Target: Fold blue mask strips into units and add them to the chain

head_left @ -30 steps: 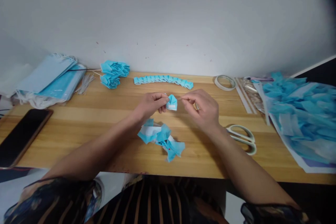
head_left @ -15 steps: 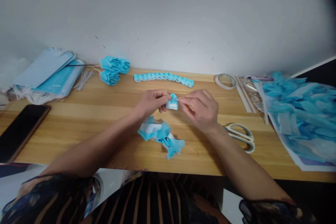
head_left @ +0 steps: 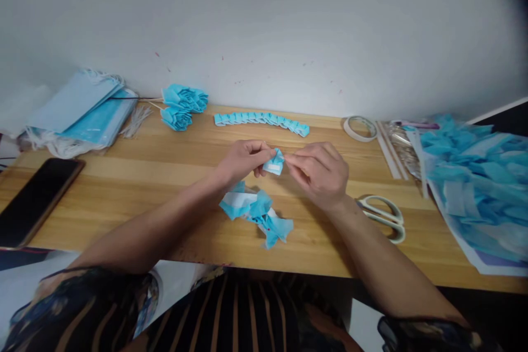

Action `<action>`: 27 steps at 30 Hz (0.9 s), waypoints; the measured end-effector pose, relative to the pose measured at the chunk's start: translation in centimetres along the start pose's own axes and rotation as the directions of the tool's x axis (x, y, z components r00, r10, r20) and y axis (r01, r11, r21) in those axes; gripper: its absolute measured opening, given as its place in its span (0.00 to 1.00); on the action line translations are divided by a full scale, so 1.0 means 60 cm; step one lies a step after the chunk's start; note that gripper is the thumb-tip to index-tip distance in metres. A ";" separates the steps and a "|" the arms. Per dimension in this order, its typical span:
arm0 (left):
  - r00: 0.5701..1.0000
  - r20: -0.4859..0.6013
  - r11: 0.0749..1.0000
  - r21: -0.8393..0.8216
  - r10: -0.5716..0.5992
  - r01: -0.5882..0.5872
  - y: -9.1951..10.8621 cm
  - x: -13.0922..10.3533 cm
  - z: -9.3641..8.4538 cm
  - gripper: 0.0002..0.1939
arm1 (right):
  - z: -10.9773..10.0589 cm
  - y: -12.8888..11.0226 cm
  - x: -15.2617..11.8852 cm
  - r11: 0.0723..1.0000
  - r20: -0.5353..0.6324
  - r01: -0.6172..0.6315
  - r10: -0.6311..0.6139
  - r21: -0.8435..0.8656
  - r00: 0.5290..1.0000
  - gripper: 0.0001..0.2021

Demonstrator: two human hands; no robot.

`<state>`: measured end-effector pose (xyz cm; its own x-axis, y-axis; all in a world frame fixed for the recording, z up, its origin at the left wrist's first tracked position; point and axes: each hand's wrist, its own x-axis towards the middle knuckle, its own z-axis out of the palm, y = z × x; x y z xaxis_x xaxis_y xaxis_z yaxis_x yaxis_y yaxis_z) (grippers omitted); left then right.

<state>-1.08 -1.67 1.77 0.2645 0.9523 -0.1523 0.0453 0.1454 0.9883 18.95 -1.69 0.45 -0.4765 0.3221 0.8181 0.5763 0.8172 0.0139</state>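
Note:
Between my hands is a small folded piece of blue mask fabric (head_left: 274,165) with a white strip on its front. My left hand (head_left: 248,160) pinches it from the left between thumb and fingers. My right hand (head_left: 319,170) is closed in a pinch at the piece's right edge; what its fingertips hold there is too small to make out. Below the hands lie loose blue and white fabric scraps (head_left: 260,209). Behind them a curved row of folded blue pieces (head_left: 262,118) rests on the table.
Blue fabric flowers (head_left: 181,102), a stack of masks (head_left: 78,107) and a phone (head_left: 39,198) lie to the left. On the right are a tape roll (head_left: 359,128), white-handled scissors (head_left: 383,214) and a heap of blue fabric pieces (head_left: 487,176). A wall stands behind the table (head_left: 177,165).
The view has shifted slightly, moving everything a little to the right in the picture. Both hands keep their pinch at the folded piece, whose top looks a little more crumpled.

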 end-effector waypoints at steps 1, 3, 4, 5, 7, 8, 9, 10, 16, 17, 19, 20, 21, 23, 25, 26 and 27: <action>1.000 -0.002 1.000 0.000 0.000 0.000 0.000 -0.001 0.000 0.12 | 0.000 0.000 0.000 1.000 -0.007 0.013 -0.013 0.004 1.000 0.09; 1.000 -0.006 1.000 0.002 -0.004 0.004 0.002 -0.002 0.000 0.12 | 0.001 0.000 0.000 1.000 -0.009 0.017 -0.017 0.003 1.000 0.09; 1.000 -0.006 1.000 0.003 -0.007 0.007 0.002 -0.002 0.001 0.12 | 0.001 0.000 0.000 1.000 0.000 0.007 -0.007 -0.002 1.000 0.09; 1.000 -0.006 1.000 0.004 -0.011 0.011 0.003 -0.002 0.001 0.12 | 0.001 0.000 0.000 1.000 0.010 -0.006 0.006 -0.009 1.000 0.08; 1.000 -0.008 1.000 0.005 -0.013 0.013 0.002 -0.001 0.001 0.11 | 0.002 0.000 0.000 1.000 0.022 -0.019 0.019 -0.014 1.000 0.08; 1.000 -0.009 1.000 0.003 -0.010 0.010 0.001 -0.001 0.000 0.11 | 0.002 0.000 0.000 1.000 0.020 -0.014 0.014 -0.009 1.000 0.08; 1.000 -0.009 1.000 -0.005 -0.006 0.006 -0.001 0.000 0.000 0.12 | 0.002 0.000 0.000 1.000 0.017 -0.006 0.006 0.000 1.000 0.08; 1.000 -0.006 1.000 -0.021 0.000 0.000 -0.003 0.001 -0.001 0.12 | 0.003 0.000 -0.001 1.000 0.013 -0.001 0.001 0.013 1.000 0.08; 0.999 0.043 0.990 -0.138 0.024 -0.018 -0.012 0.003 -0.003 0.13 | 0.004 0.000 -0.004 0.998 0.042 -0.050 0.048 0.044 0.998 0.09; 0.999 0.048 0.989 -0.149 0.026 -0.019 -0.012 0.003 -0.002 0.13 | 0.003 0.000 -0.004 0.998 0.050 -0.053 0.051 0.043 0.997 0.09; 0.998 0.049 0.983 -0.183 0.027 -0.018 -0.011 0.002 -0.001 0.14 | 0.003 -0.001 -0.003 0.998 0.063 -0.046 0.043 0.038 0.997 0.09; 0.998 0.049 0.978 -0.206 0.026 -0.015 -0.011 0.001 -0.001 0.14 | 0.003 -0.001 -0.002 0.999 0.063 -0.037 0.035 0.037 0.997 0.09; 0.998 0.051 0.973 -0.229 0.021 -0.009 -0.011 0.001 0.000 0.14 | 0.003 -0.001 -0.002 0.999 0.063 -0.031 0.029 0.039 0.998 0.08; 0.998 0.065 0.963 -0.271 0.006 0.012 -0.011 0.001 0.000 0.13 | 0.003 -0.001 0.000 0.998 0.059 -0.032 0.029 0.049 0.998 0.08; 0.997 0.082 0.952 -0.305 0.001 0.024 -0.012 0.001 0.000 0.13 | 0.004 -0.001 0.000 0.997 0.060 -0.045 0.042 0.059 0.997 0.09; 0.996 0.092 0.947 -0.320 0.002 0.027 -0.012 0.001 0.000 0.13 | 0.004 0.000 0.000 0.997 0.063 -0.052 0.048 0.059 0.997 0.09; 0.995 0.100 0.942 -0.334 0.005 0.029 -0.013 0.002 0.000 0.14 | 0.005 0.000 0.000 0.997 0.066 -0.055 0.051 0.057 0.996 0.09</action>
<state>-1.08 -1.70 1.00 0.3600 0.9212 -0.1473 -0.2716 0.2545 0.9282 18.77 -1.55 0.31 -0.4892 0.3948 0.7777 0.5628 0.8241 -0.0643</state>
